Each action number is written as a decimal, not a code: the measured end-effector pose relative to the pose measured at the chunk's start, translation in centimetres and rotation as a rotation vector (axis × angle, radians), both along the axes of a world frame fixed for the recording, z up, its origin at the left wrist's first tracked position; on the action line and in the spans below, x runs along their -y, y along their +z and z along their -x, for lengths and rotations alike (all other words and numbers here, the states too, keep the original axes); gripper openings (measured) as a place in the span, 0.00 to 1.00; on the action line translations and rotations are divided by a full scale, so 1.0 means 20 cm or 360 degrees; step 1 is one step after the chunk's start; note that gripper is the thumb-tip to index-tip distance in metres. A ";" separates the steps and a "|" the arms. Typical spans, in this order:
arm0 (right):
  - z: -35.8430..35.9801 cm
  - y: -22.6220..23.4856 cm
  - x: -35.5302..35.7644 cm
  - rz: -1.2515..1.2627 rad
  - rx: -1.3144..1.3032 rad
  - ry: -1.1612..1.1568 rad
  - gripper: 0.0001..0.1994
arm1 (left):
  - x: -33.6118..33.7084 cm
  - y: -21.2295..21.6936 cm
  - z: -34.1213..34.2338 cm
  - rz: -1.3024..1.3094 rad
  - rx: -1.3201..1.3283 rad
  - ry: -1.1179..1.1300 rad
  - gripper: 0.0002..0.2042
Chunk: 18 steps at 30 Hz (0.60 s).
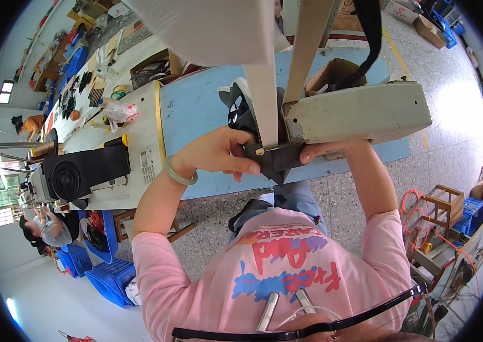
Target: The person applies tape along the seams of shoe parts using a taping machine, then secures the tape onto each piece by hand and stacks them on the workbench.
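A dark, folded piece of sheet material (pixel 278 161) with a pointed lower corner lies under the front of a grey-beige machine (pixel 361 114) that looks like a sewing machine. My left hand (pixel 218 151), a pale green bangle at its wrist, grips the left side of this piece with bent fingers. On the right side, my right hand (pixel 332 149) pinches it, thumb on top; its other fingers are partly hidden by the machine. Just beyond my left hand sit glossy black pieces (pixel 240 111), partly covered by a pale upright bar of the machine.
The blue tabletop (pixel 193 102) carries an open cardboard box (pixel 332 74) behind the machine. To the left, a long white table (pixel 138 128) holds another machine (pixel 76 174), thread spools, a plastic bag (pixel 120 114) and green-handled scissors (pixel 118 91). Blue crates (pixel 113 279) stand on the floor. Other people work at far left.
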State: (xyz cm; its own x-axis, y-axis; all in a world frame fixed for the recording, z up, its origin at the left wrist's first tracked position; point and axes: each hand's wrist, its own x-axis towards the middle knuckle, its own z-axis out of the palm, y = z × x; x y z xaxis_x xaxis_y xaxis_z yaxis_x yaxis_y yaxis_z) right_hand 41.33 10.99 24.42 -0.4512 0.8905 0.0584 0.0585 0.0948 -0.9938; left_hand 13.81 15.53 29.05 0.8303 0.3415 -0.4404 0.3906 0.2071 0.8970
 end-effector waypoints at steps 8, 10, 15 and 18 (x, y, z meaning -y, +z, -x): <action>0.01 0.01 0.00 0.0491 -0.0218 0.0153 0.22 | 0.00 0.02 -0.03 -0.0076 -0.0104 -0.0144 0.11; 0.01 0.02 0.01 0.0505 -0.0223 0.0211 0.18 | 0.01 0.02 -0.02 0.0012 -0.0044 -0.0100 0.10; 0.00 -0.06 0.00 0.0562 -0.0617 0.0029 0.15 | -0.01 -0.05 0.01 0.0166 0.0113 -0.0013 0.09; -0.01 -0.18 -0.02 0.0603 -0.0972 -0.0324 0.15 | -0.01 -0.11 0.02 0.0260 0.0322 0.0041 0.09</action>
